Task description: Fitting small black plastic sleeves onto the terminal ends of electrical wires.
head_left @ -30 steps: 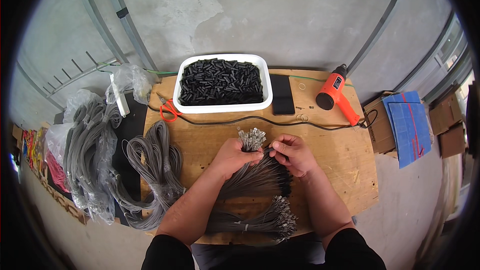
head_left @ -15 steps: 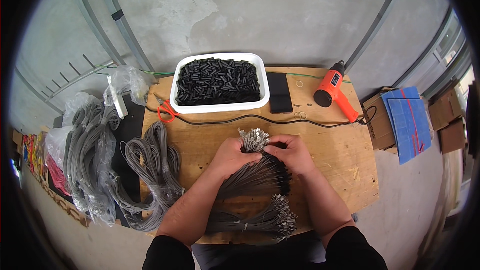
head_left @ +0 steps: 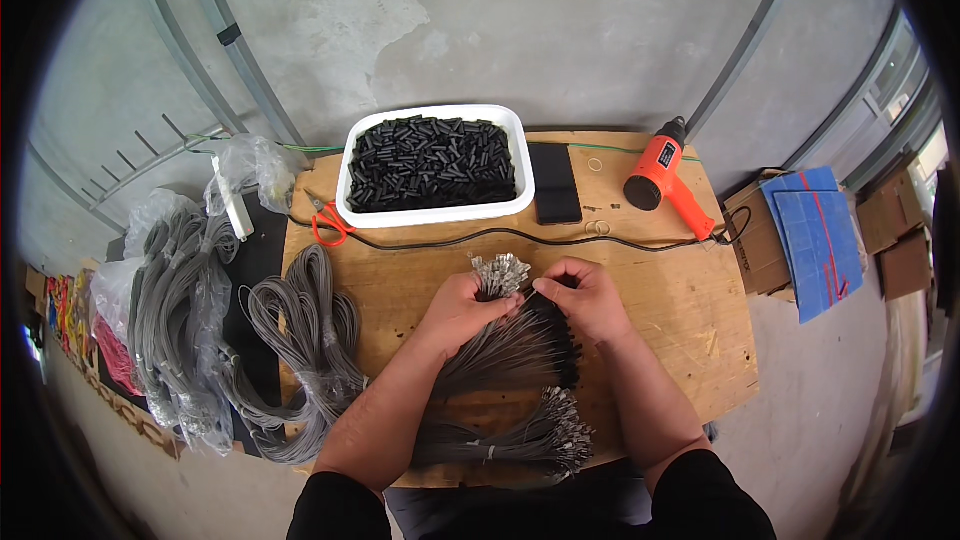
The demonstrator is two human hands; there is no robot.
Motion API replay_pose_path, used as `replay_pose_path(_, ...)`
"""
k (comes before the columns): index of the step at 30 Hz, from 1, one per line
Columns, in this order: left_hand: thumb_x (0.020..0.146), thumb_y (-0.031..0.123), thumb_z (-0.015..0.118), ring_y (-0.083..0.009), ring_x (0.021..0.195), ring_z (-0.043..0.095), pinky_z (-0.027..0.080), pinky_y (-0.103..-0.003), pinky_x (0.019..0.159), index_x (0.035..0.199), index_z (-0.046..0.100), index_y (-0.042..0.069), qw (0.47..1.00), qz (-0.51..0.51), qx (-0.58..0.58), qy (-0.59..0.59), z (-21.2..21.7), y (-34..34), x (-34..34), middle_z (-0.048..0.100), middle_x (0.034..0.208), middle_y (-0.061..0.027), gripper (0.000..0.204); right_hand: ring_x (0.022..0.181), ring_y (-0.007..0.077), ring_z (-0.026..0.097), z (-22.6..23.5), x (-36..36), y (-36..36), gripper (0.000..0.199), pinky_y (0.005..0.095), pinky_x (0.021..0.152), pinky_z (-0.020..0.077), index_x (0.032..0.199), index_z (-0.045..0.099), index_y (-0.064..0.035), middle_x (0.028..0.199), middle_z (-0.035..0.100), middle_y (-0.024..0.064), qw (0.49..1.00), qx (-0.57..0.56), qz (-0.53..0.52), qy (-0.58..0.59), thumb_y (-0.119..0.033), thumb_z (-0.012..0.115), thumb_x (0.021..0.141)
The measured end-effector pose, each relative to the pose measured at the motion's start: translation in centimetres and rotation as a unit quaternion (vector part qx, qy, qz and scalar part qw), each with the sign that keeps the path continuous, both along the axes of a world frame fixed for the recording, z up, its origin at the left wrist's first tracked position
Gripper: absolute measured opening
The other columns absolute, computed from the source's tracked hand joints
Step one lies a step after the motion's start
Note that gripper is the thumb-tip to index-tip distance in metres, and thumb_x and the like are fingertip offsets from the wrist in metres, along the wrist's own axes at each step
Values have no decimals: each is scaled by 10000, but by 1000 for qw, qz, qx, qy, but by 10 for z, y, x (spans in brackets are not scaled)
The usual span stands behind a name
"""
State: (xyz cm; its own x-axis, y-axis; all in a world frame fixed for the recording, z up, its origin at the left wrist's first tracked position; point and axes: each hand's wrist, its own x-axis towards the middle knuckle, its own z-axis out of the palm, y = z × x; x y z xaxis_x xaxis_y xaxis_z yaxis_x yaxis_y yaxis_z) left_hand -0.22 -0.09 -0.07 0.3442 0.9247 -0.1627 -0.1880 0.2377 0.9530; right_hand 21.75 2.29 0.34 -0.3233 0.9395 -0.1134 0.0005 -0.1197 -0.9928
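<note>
Gripping the bundle (head_left: 500, 278) in my left hand (head_left: 462, 312), I am holding its silver ends up above the middle of the table (head_left: 690, 325). My right hand (head_left: 592, 306) is facing it from just beside, and its thumb and forefinger are pinching what looks like a single wire (head_left: 529, 292). Below both hands, a fan (head_left: 505, 348) of grey wires is spreading rightward to black tips (head_left: 568, 350). Nearer me, a second bundle (head_left: 490, 448) is lying with its silver ends to the right. Beyond the hands, a white tub (head_left: 440, 218) is holding black tubes (head_left: 435, 162); scissors (head_left: 333, 226) are lying left of it, and a phone (head_left: 557, 185) and a heat gun (head_left: 655, 172) are lying to its right.
</note>
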Motion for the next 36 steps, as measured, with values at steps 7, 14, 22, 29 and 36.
replay_pose_path(7, 811, 35, 772, -73, 747, 577, 482, -245, 681, 883, 660, 15, 995, 56, 48, 60, -6, 1, 5, 660, 826, -7, 134, 660, 30, 540, 6, -7, -4, 72, 197, 587, 422, 901, 724, 6, 783, 678, -4, 998, -32, -26, 43, -65, 735, 897)
replay_pose_path(14, 801, 27, 774, -75, 713, 595, 490, -246, 658, 867, 648, 23, 994, 55, 59, 80, -7, 2, 8, 662, 809, -6, 143, 535, 28, 448, 11, -9, -7, 114, 190, 497, 341, 926, 724, -6, 699, 611, -26, 999, -38, 1, 26, -120, 714, 920)
replay_pose_path(22, 854, -12, 723, -119, 704, 641, 510, -253, 630, 898, 633, -8, 996, 90, -5, -15, -3, 0, 11, 667, 804, -48, 101, 757, 135, 524, -5, 13, 15, 122, 228, 598, 416, 1068, 565, -11, 995, 589, 91, 897, -221, -103, 370, -39, 543, 952)
replay_pose_path(29, 877, 6, 716, -113, 696, 621, 501, -246, 633, 971, 663, -32, 995, 84, -37, -43, -1, 1, 10, 663, 801, -53, 115, 719, 119, 509, 7, 6, 9, 108, 216, 577, 393, 1090, 556, -15, 1015, 615, 106, 930, -181, -46, 317, -14, 506, 994)
replay_pose_path(36, 894, 31, 709, -104, 672, 591, 475, -240, 615, 968, 676, -28, 993, 85, -51, -63, -1, -1, 10, 652, 789, -40, 100, 589, 80, 462, -3, 7, 6, 207, 189, 472, 308, 1124, 657, -2, 894, 643, 46, 982, -110, -11, 154, -152, 556, 1024)
